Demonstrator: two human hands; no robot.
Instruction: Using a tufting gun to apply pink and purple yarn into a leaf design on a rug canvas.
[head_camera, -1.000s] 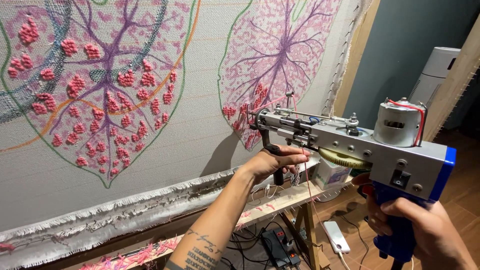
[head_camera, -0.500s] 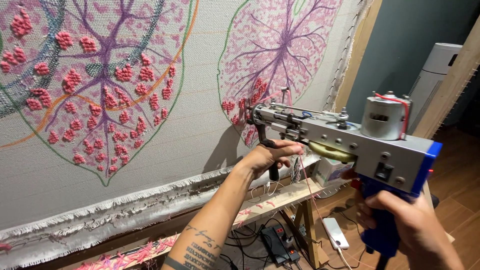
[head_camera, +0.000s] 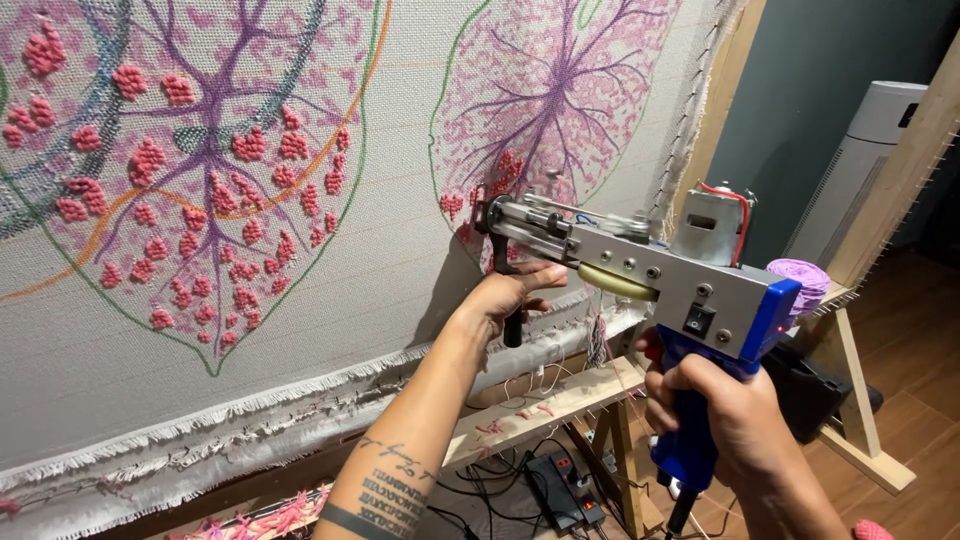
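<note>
I hold a tufting gun (head_camera: 660, 270) with a grey metal body and a blue grip, its needle end touching the stretched cloth (head_camera: 400, 260). My right hand (head_camera: 725, 415) is wrapped around the blue grip at the lower right. My left hand (head_camera: 510, 295) grips the black front handle under the gun's nose. The tip sits at the lower left of a pink and purple leaf pattern (head_camera: 550, 110) drawn and partly tufted on the cloth. A larger leaf (head_camera: 190, 170) with raised pink tufts fills the left of the cloth.
A wooden frame (head_camera: 560, 400) holds the cloth, with yarn scraps on its lower rail. A power strip (head_camera: 565, 490) and cables lie on the floor below. A purple yarn cone (head_camera: 805, 280) stands behind the gun, and a white tower appliance (head_camera: 860, 160) stands by the dark wall.
The gun and both hands have shifted left and slightly down along the cloth, bringing the tip closer to the small leaf's lower edge.
</note>
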